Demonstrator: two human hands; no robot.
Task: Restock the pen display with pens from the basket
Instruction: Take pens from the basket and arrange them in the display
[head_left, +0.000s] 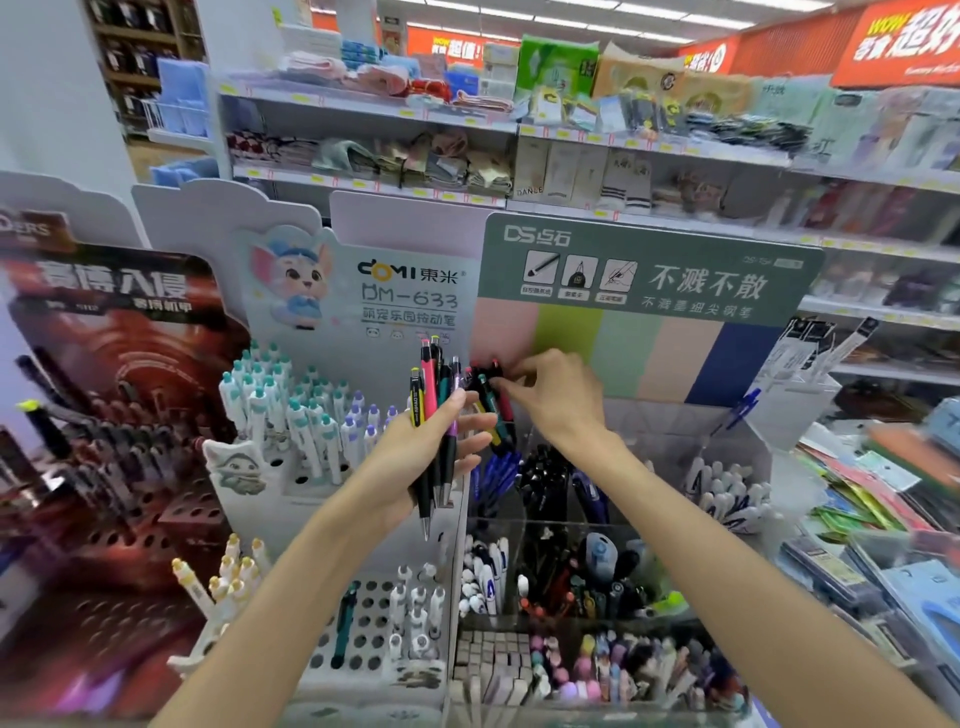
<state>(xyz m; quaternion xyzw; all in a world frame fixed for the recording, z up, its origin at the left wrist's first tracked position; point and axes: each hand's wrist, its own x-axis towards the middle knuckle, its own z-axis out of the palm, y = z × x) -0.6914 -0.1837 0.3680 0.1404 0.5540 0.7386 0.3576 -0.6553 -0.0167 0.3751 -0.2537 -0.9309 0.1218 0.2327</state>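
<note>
From the head camera, the left hand (415, 447) grips a bundle of pens (435, 415) upright in front of the displays, fingers curled round the barrels, tips pointing down and coloured clicker ends up; pink, yellow, teal and purple barrels show. The right hand (553, 395) reaches over to the back left compartment of the clear pen display (649, 431), its fingertips pinching the tops of a few dark pens (491, 389) with red and teal ends that stand there, just beside the left hand's bundle. That display sits under a green header card (649, 270) with pastel stripes below it; its other compartments hold blue pens (498, 473), black pens (545, 467) and white pens (727, 493). Left of it stands a white display (374, 623) with rows of holes, carrying white pens with teal and purple caps (291, 410). Further left is a red and black display (114, 364). Store shelves (467, 156) with folded goods run behind. The basket is not visible.
</note>
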